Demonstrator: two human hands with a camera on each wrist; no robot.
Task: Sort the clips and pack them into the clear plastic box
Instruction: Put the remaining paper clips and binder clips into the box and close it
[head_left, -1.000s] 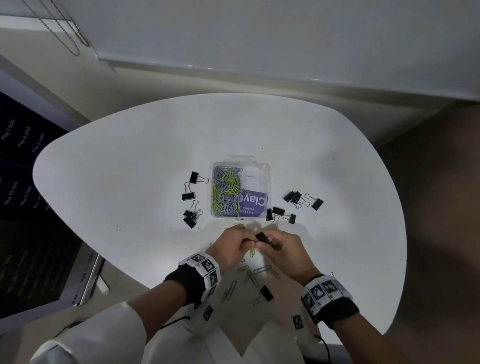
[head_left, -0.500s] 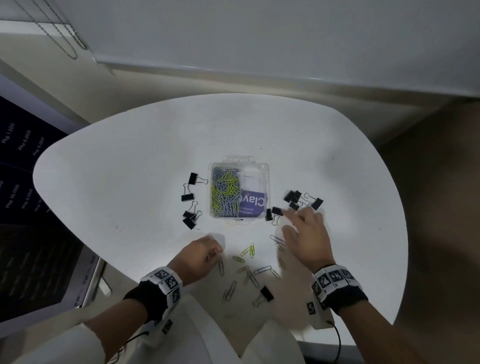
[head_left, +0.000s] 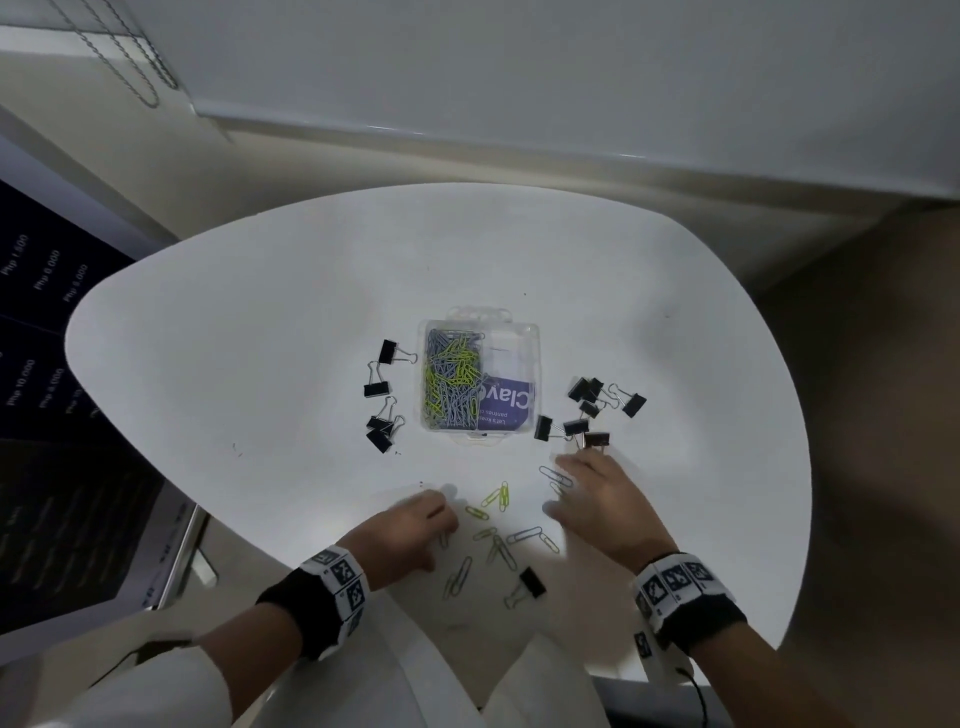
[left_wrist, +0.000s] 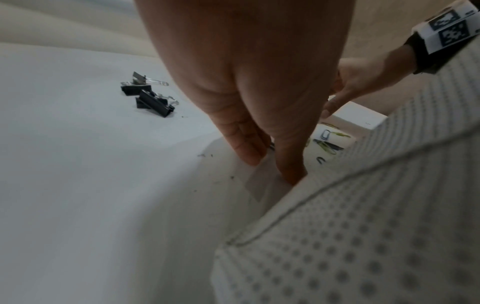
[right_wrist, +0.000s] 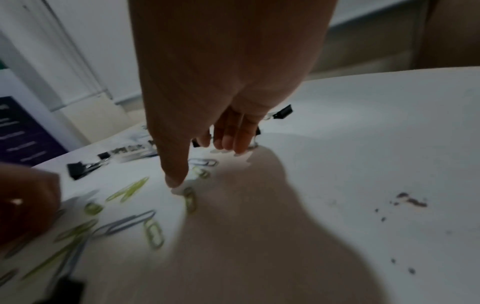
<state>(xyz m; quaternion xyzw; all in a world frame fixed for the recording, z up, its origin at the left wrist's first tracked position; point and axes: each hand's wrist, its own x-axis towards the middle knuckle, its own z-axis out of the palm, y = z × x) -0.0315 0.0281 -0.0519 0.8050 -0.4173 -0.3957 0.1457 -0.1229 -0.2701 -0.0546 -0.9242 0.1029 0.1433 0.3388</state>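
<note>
The clear plastic box (head_left: 524, 332) lies open mid-table; grey and yellow-green paper clips (head_left: 451, 384) fill its left side and a purple card lies in its right. Black binder clips lie in one group left of the box (head_left: 382, 400) and another to its right (head_left: 592, 410). Loose paper clips (head_left: 498, 535) are scattered near the front edge between my hands. My left hand (head_left: 441, 517) touches the table with straight fingertips (left_wrist: 291, 172) and holds nothing. My right hand (head_left: 563, 486) rests its spread fingertips (right_wrist: 174, 179) among the paper clips (right_wrist: 124, 224).
The white rounded table (head_left: 260, 364) ends just in front of my body. One black binder clip (head_left: 532, 582) lies alone near the front edge. A dark sign stands beyond the table's left side. Small dark specks dot the tabletop.
A second ago both hands held a black binder clip together. The right hand carried it out to the right group, left it there and drew back to the paper clips. The left hand pulled back.
</note>
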